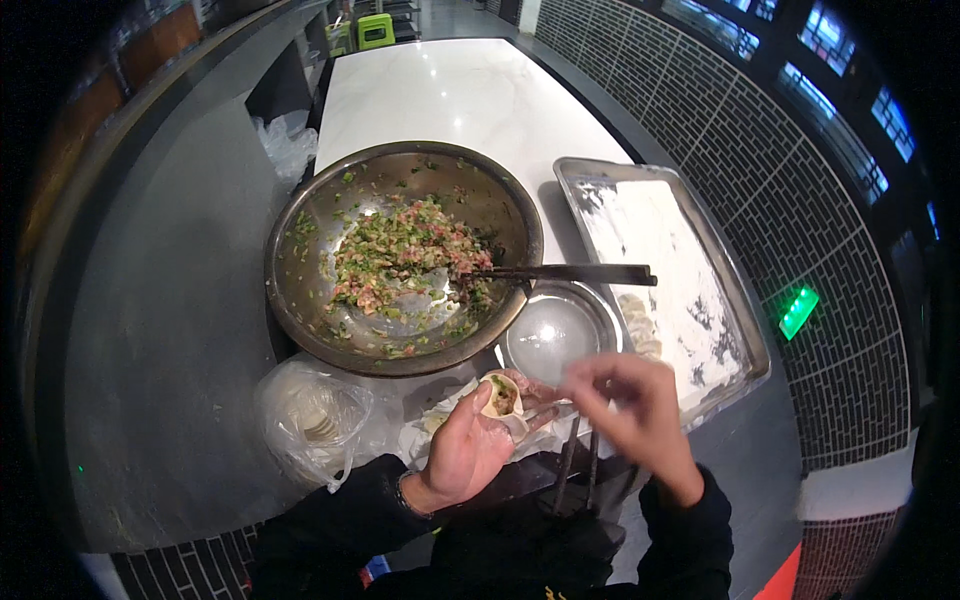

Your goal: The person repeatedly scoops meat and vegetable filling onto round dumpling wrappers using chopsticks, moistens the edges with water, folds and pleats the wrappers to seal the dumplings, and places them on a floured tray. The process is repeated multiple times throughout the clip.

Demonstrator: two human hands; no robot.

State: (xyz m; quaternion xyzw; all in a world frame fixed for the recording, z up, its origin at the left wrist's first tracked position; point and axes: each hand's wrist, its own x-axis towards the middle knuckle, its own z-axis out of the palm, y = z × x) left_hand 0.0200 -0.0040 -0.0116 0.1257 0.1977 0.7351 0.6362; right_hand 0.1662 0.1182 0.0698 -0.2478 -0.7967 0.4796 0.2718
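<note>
My left hand (471,442) cradles a round dumpling wrapper (517,424) with its edges partly raised around some meat and green vegetable filling (504,397). My right hand (634,405) is blurred just right of it, over the near edge of a round metal dish (559,330); its fingers are bent and I see nothing in them. Beyond the hands sits a wide steel bowl (405,367) of chopped filling (409,251). Dark chopsticks (577,274) rest across its right rim. A clear plastic bag (315,420) of stacked round wrappers (319,424) lies left of my left hand.
At the right, a metal tray (739,300) dusted with white flour holds several folded dumplings (639,326) along its left side. The white tabletop (450,90) stretches away behind the bowl. Another plastic bag (289,146) hangs left of the table, and a green stool (375,31) stands far back.
</note>
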